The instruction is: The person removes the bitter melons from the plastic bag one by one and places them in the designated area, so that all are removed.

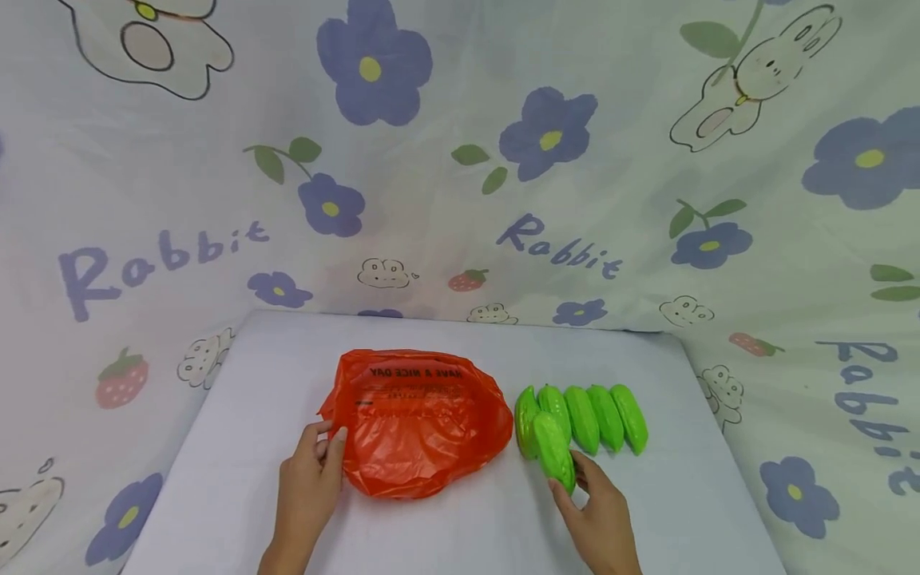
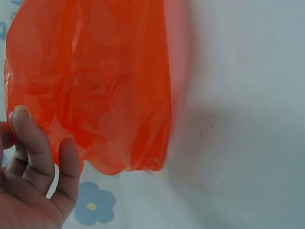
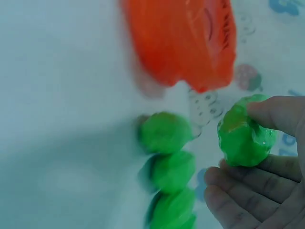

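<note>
A red plastic bag [image 1: 413,435], its mouth spread wide, is in the middle of the table in the head view. My left hand [image 1: 309,471] pinches the bag's left edge between thumb and fingers. The left wrist view shows the same bag [image 2: 114,81] rising beside my curled fingers. My right hand [image 1: 596,511] grips a glossy, lumpy, long green piece [image 1: 553,451], shaped like a gourd, raised off the table. Its thumb lies on the near end of the green piece [image 3: 245,138] in the right wrist view. Inside the bag, any contents are hidden.
Several similar green pieces [image 1: 607,419] lie side by side in a row right of the bag; the held one partly covers the leftmost. A white-covered table [image 1: 467,535] carries everything. Behind and beside it hangs a cloth [image 1: 431,176] printed with flowers and rabbits.
</note>
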Demonstrator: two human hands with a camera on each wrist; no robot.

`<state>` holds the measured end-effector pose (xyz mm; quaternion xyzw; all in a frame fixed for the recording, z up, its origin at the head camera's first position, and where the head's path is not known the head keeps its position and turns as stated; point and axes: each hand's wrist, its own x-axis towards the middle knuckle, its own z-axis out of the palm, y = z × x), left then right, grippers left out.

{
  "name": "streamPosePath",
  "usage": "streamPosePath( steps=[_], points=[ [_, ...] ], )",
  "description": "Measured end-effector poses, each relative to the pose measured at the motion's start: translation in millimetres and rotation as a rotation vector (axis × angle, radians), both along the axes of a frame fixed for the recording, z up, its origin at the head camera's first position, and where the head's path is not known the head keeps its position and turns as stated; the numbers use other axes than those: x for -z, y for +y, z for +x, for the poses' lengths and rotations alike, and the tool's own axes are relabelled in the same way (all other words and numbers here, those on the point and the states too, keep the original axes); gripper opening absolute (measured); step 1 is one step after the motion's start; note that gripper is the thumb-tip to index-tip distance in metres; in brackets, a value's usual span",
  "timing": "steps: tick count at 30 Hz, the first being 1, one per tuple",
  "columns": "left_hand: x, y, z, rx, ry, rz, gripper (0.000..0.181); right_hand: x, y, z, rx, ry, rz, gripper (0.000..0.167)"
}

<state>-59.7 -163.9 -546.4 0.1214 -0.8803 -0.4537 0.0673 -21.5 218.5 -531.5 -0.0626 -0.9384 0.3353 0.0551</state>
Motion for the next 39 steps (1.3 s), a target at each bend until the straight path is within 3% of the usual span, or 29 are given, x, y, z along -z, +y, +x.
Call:
streamPosePath(
  steps=[9, 20, 30, 39],
  points=[
    [-4.0, -2.3, 2.2, -0.031, -0.022, -0.021, 0.040, 20.4, 32, 18.6, 0.130, -0.114, 0.050, 0.053],
    [-7.3, -5.4, 7.0, -0.072, -0.140, 0.046, 0.060, 44.5, 47, 25.7, 0.186, -0.225, 0.085, 0.053],
    [-4.2, -8.3, 9.6, -0.099, -0.181, 0.066, 0.061, 62.6, 50, 25.6, 0.194, -0.270, 0.101, 0.056],
    [-4.4, -8.5, 11.1, -0.095, -0.177, 0.061, 0.055, 69.5, 51, 26.3, 0.188, -0.237, 0.104, 0.055]
  ],
)
